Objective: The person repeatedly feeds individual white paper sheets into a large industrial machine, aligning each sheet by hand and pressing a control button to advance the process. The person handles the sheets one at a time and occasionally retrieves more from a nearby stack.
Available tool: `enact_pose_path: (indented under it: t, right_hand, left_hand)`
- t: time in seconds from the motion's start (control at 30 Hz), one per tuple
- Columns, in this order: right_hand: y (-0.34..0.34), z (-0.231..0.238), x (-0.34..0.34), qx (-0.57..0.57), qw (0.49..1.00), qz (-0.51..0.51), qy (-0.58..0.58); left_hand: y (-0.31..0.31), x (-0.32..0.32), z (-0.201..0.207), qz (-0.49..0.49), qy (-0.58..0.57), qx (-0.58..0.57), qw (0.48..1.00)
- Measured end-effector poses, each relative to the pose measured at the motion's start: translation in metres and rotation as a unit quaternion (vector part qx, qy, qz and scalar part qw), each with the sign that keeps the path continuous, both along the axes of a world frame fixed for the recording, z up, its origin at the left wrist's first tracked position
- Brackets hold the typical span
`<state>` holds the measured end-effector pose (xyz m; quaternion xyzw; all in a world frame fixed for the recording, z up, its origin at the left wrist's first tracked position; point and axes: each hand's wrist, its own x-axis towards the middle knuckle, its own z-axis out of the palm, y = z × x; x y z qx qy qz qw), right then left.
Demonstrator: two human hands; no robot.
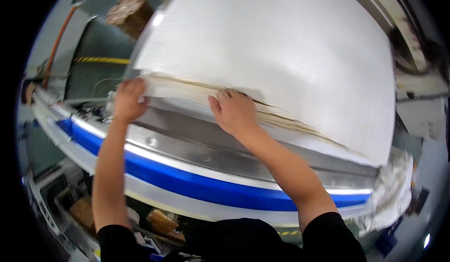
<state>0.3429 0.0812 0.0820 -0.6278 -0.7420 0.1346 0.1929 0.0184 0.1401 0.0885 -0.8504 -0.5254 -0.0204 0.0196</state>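
Note:
A wide stack of large white sheets [281,42] lies on a metal-edged table, with its near edge parted into layers and a dark gap between them. My left hand [130,100] is at the stack's near left corner, its fingers curled at the sheet edge. Farther right, my right hand [236,111] reaches over the near edge, its fingers bent around the lower sheets and partly hidden in the gap. The layers to its right look wavy and cream-coloured along the edge.
A grey metal ledge [187,152] and a bright blue strip [201,180] run along the table's near side. Crumpled white cloth or film [396,187] hangs at the right end. A brown roll or bundle [131,14] stands far left. Boxes [161,221] sit below the table.

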Motion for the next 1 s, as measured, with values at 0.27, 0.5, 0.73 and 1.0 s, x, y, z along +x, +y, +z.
enact_pose_path:
  t: [0.27,0.5,0.73,1.0]
  right_hand:
    - [-0.159,0.005,0.341,-0.167,0.923,-0.234,-0.257]
    - [-0.241,0.009,0.555,-0.236,0.866,-0.339,-0.283]
    - [-0.293,0.020,0.700,-0.374,0.776,-0.302,-0.408]
    - [-0.315,0.009,0.743,-0.411,0.733,-0.329,-0.430]
  left_hand:
    - [0.028,0.043,0.027,0.018,0.209,-0.114,0.971]
    - [0.075,-0.010,-0.047,0.058,0.272,-0.119,0.953]
    - [0.096,-0.091,-0.080,0.008,0.295,-0.050,0.954]
    - [0.087,-0.089,-0.068,0.154,0.224,-0.110,0.956]
